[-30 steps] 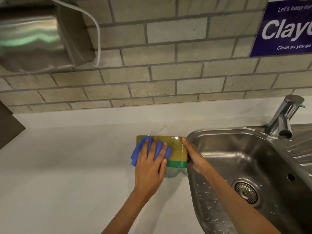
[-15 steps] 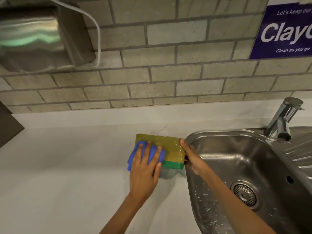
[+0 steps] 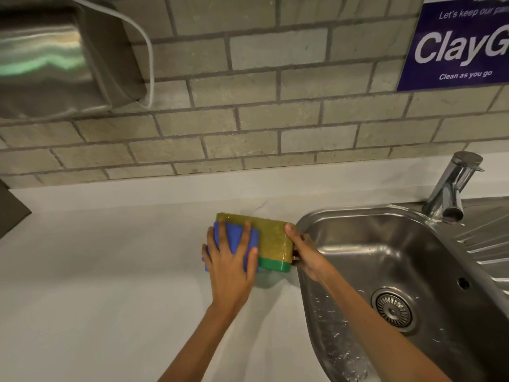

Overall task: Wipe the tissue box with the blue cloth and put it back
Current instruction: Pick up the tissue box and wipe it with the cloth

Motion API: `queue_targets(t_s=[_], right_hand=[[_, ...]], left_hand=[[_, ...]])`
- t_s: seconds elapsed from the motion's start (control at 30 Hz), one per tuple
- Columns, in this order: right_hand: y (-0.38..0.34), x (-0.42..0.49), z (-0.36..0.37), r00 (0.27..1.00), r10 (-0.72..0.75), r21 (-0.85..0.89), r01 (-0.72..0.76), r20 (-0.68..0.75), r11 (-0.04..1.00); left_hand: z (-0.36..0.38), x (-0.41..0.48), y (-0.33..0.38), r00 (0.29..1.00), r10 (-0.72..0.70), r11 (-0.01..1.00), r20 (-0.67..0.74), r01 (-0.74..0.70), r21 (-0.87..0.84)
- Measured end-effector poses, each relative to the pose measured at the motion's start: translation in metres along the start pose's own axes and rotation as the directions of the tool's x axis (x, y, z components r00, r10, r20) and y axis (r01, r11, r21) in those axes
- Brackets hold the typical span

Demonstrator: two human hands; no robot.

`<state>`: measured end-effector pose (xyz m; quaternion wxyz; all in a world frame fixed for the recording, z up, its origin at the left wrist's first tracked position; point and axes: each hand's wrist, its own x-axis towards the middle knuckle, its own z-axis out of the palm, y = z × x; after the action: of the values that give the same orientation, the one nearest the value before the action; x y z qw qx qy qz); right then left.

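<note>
The tissue box (image 3: 272,239) is a yellow-olive block with a green base, lying on the white counter (image 3: 110,285) just left of the sink. The blue cloth (image 3: 235,238) covers the box's left end. My left hand (image 3: 230,267) lies flat on the cloth with fingers spread, pressing it onto the box. My right hand (image 3: 304,250) grips the box's right end, thumb on top and fingers around the side next to the sink rim.
A steel sink (image 3: 399,271) with a drain and a tap (image 3: 451,188) sits at the right. A steel hand dryer (image 3: 55,59) with a white cable hangs on the brick wall at upper left. A blue sign (image 3: 462,45) is at upper right.
My left hand has slid the blue cloth leftward across the box, from near its middle to its left end. My right hand keeps its hold on the right end.
</note>
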<state>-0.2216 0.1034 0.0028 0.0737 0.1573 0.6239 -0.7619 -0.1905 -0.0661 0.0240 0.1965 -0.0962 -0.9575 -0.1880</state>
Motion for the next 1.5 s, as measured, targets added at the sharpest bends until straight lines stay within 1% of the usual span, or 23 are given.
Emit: queue_targets(t_s=[0.03,0.07,0.1,0.13,0.2,0.27,0.3,0.33,0.37,0.4,0.43,0.47,0.5,0.6,0.63,0.67,0.77,0.83,0.9,1.07,1.23,1.37,1.5], right_hand=[[0.000,0.000,0.002,1.000,0.001,0.012,-0.001,-0.006,1.000],[0.000,-0.001,0.004,1.000,0.001,0.025,-0.001,-0.014,1.000],[0.000,-0.002,0.005,1.000,-0.002,0.039,0.003,-0.022,0.999],[-0.001,-0.002,0.006,1.000,-0.005,0.048,0.006,-0.028,0.999],[-0.002,-0.002,0.004,1.000,-0.004,0.048,0.006,-0.027,0.999],[-0.002,-0.002,0.003,1.000,-0.008,0.033,0.009,-0.017,0.999],[-0.002,-0.002,0.004,1.000,-0.010,0.029,0.011,-0.013,1.000],[-0.001,-0.002,0.005,1.000,-0.012,0.036,0.013,-0.016,0.999],[0.000,-0.001,0.007,0.999,-0.015,0.057,0.017,-0.030,0.998],[0.001,-0.001,0.010,0.998,-0.017,0.079,0.021,-0.056,0.997],[-0.001,0.000,0.013,0.996,-0.015,0.092,0.023,-0.087,0.995],[-0.003,0.000,0.016,0.993,-0.014,0.094,0.025,-0.116,0.995],[-0.005,0.000,0.019,0.990,-0.021,0.088,0.034,-0.137,0.996],[-0.009,-0.002,0.025,0.971,-0.077,0.013,0.082,-0.227,0.997],[-0.009,-0.005,0.026,0.962,-0.103,-0.006,0.105,-0.252,0.994],[-0.009,-0.009,0.027,0.960,-0.123,0.002,0.127,-0.253,0.992],[-0.008,-0.016,0.034,0.967,-0.151,0.069,0.168,-0.206,0.983],[-0.006,-0.020,0.038,0.955,-0.186,0.055,0.204,-0.231,0.978],[-0.003,-0.024,0.041,0.932,-0.249,0.004,0.259,-0.264,0.966],[0.013,-0.042,0.051,0.892,-0.375,0.001,0.387,-0.252,0.922],[0.033,-0.056,0.060,0.848,-0.475,-0.101,0.465,-0.236,0.880],[0.047,-0.063,0.066,0.831,-0.514,-0.128,0.498,-0.211,0.858],[0.063,-0.069,0.069,0.847,-0.504,-0.129,0.487,-0.172,0.864]], left_hand=[[0.000,0.008,0.008,0.996,-0.089,0.995,0.001,0.089,-0.051],[0.000,0.013,0.019,0.991,-0.132,0.988,0.008,0.132,-0.082],[0.001,0.014,0.030,0.991,-0.128,0.987,0.026,0.130,-0.095],[0.002,0.012,0.039,0.996,-0.086,0.993,0.038,0.088,-0.084],[0.008,-0.002,0.046,0.996,0.074,0.997,0.043,-0.072,-0.035],[0.012,-0.015,0.030,0.970,0.239,0.971,0.047,-0.239,-0.005],[0.014,-0.017,0.020,0.961,0.275,0.961,0.028,-0.275,0.009],[0.014,-0.015,0.012,0.965,0.261,0.965,-0.006,-0.261,0.015],[0.012,-0.011,0.009,0.982,0.187,0.982,-0.039,-0.188,-0.006],[0.010,-0.007,0.012,0.995,0.078,0.995,-0.056,-0.081,-0.053],[0.008,-0.003,0.019,0.998,-0.024,0.994,-0.062,0.018,-0.107],[0.007,-0.002,0.028,0.995,-0.087,0.986,-0.058,0.077,-0.149],[0.007,-0.003,0.035,0.994,-0.096,0.982,-0.046,0.087,-0.170],[0.012,-0.011,0.035,0.999,0.027,0.986,-0.034,-0.032,-0.163],[0.014,-0.010,0.031,0.999,0.012,0.979,-0.048,-0.021,-0.201],[0.015,-0.009,0.027,0.997,-0.043,0.963,-0.064,0.024,-0.267],[0.015,0.002,0.022,0.961,-0.271,0.848,-0.060,0.209,-0.488],[0.013,0.011,0.022,0.908,-0.420,0.706,0.005,0.330,-0.627],[0.008,0.017,0.022,0.856,-0.513,0.575,0.058,0.393,-0.717],[0.002,0.018,0.020,0.739,-0.623,0.374,0.256,0.569,-0.733],[0.006,0.017,0.010,0.615,-0.690,0.145,0.382,0.634,-0.760],[0.011,0.008,0.005,0.577,-0.743,0.126,0.338,0.617,-0.776],[0.016,0.005,-0.001,0.566,-0.770,0.124,0.295,0.586,-0.801]])
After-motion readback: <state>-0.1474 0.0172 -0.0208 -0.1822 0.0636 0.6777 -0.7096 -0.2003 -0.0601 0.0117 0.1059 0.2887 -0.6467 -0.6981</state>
